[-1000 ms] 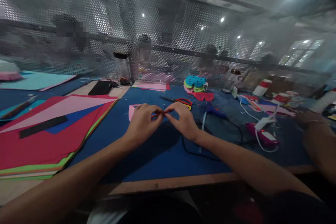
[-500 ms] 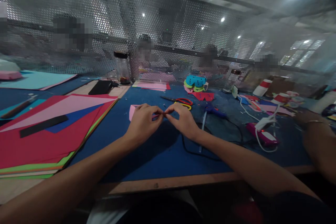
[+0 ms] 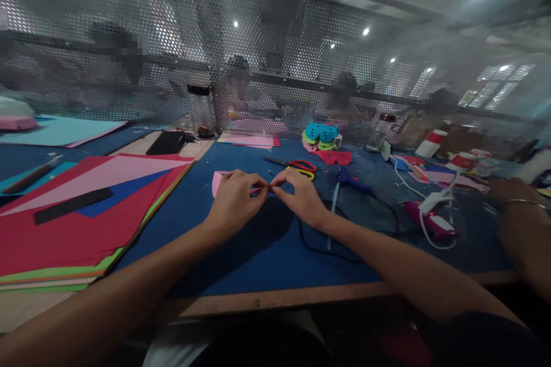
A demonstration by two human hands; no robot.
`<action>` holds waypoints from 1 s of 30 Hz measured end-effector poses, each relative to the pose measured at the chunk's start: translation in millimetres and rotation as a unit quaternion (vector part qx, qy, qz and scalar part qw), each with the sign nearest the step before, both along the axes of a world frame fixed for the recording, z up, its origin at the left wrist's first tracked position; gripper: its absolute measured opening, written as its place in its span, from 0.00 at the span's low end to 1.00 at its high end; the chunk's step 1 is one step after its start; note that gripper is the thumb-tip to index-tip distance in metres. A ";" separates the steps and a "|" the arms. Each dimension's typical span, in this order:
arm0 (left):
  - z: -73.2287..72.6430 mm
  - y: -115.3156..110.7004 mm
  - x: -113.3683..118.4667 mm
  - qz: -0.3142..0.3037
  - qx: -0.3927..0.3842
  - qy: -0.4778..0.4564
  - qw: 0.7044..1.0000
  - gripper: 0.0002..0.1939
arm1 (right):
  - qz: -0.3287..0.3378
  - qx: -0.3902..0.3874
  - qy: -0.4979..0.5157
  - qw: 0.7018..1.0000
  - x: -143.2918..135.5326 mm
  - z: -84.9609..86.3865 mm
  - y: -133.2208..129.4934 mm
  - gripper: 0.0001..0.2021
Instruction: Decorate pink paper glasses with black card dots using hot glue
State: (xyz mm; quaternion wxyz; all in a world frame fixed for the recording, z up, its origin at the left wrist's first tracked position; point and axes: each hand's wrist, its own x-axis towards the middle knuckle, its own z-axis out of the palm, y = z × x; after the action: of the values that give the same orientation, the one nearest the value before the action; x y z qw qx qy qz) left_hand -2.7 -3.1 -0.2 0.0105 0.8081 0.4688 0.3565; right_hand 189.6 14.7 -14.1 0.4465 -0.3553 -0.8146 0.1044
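Observation:
My left hand (image 3: pixel 236 199) and my right hand (image 3: pixel 302 199) meet above the blue table. Thumb and index finger are pinched on each, tip to tip. Whatever lies between the fingertips is too small to make out. A pink paper piece (image 3: pixel 217 181) shows behind my left hand, mostly covered by it; whether I hold it or it lies on the table, I cannot tell. Just beyond my right hand lie scissors (image 3: pixel 302 165) with red and yellow handles. To its right rests a blue glue gun (image 3: pixel 353 181), with a clear glue stick (image 3: pixel 334 200) pointing toward me.
Stacked coloured paper (image 3: pixel 86 241) with a black strip (image 3: pixel 72 206) fills the left. Paper masks (image 3: pixel 322 133) sit at the back, near a jar (image 3: pixel 201 112). A magenta power strip (image 3: pixel 430 221) and cables lie right, beside another person's arm (image 3: pixel 523 229).
My hands keep the same pinch in the same place. At the far right, the other person's arm has shifted slightly.

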 end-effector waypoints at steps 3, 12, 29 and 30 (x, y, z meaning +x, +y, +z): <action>0.8 -0.3 0.2 -0.001 -0.004 -0.005 1.000 0.08 | 0.008 -0.005 0.008 1.000 0.6 -1.4 1.6 0.02; 4.3 -2.4 0.7 -0.007 -0.011 -0.027 1.000 0.07 | 0.035 -0.073 0.049 0.996 0.4 -2.3 4.8 0.04; 3.8 -0.8 0.4 0.010 -0.022 -0.066 0.998 0.06 | -0.010 0.048 0.036 0.998 -1.1 3.6 -6.3 0.03; 3.5 -0.7 0.3 0.010 -0.018 -0.063 0.998 0.06 | -0.009 0.060 0.019 0.998 -1.5 3.5 -7.6 0.03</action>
State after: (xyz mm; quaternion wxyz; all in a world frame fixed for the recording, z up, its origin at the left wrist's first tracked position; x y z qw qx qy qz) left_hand -2.5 -3.8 3.3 0.0517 0.7790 0.4815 0.3984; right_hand 188.1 7.1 -10.6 0.4833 -0.3334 -0.8074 0.0580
